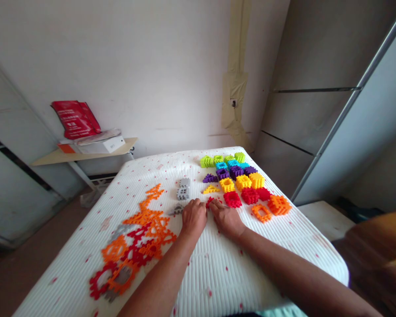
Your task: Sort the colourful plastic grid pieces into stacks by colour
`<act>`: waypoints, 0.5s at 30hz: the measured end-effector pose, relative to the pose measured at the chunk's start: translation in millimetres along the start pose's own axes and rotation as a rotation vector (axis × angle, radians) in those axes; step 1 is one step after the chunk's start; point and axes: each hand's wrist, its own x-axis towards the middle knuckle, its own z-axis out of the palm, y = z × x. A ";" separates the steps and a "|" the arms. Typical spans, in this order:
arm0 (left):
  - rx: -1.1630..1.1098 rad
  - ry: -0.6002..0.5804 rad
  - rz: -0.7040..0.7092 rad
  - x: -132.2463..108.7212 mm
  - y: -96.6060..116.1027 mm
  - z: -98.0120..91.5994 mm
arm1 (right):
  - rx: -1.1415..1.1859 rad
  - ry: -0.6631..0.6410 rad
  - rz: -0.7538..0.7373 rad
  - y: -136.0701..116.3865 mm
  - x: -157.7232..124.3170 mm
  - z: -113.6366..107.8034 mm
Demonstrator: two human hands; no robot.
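So the red piece [210, 201] is mid-scene on the quilted cover [214, 264], just near of the yellow triangular pieces [211, 190] and left of the red stack [232, 204]. The right hand [227, 218] has its fingers over it, but whether they're pinching or just pressing, I honestly can't tell. The left hand [195, 214] is close by on the left, fingers curled together, right beside a small grey piece [178, 209]; can't see if there's anything in that grip.

My take on doing this well: hold the red piece by its outer edges so the toothy bits don't snag, and line it up before pressing. The cover looks soft, so go straight down and gently, or stuff could tip. Also, mind that right wrist, the red stack's pretty near.
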 end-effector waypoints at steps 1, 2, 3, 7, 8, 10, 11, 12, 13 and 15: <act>0.005 0.003 0.004 0.5 0.2 0.4 | -0.005 -0.004 0.003 0.0 0.6 -0.1; 0.008 0.005 0.007 1.2 0.4 0.8 | -0.009 -0.007 0.006 -0.1 1.3 -0.3; 0.010 0.006 0.010 2.0 0.5 1.1 | -0.012 -0.011 0.009 -0.1 2.0 -0.5; 0.018 -0.005 0.023 5.0 0.6 1.1 | -0.023 -0.025 0.014 -0.5 3.9 -2.1; 0.020 -0.008 0.025 5.4 0.6 0.6 | -0.024 -0.028 0.015 -0.7 4.1 -2.5; 0.020 -0.012 0.023 5.7 0.7 -0.8 | -0.026 -0.027 0.018 -0.9 4.3 -3.0; 0.019 -0.014 0.020 5.6 0.7 -1.5 | -0.027 -0.027 0.017 -1.0 4.2 -3.1; 0.017 -0.017 0.015 5.3 0.6 -2.3 | -0.027 -0.027 0.016 -1.0 4.1 -3.2; 0.015 -0.020 0.009 5.0 0.6 -3.0 | -0.026 -0.027 0.013 -0.9 3.8 -3.0; 0.011 -0.023 0.002 4.0 0.6 -4.3 | -0.020 -0.026 0.005 -0.6 3.1 -2.3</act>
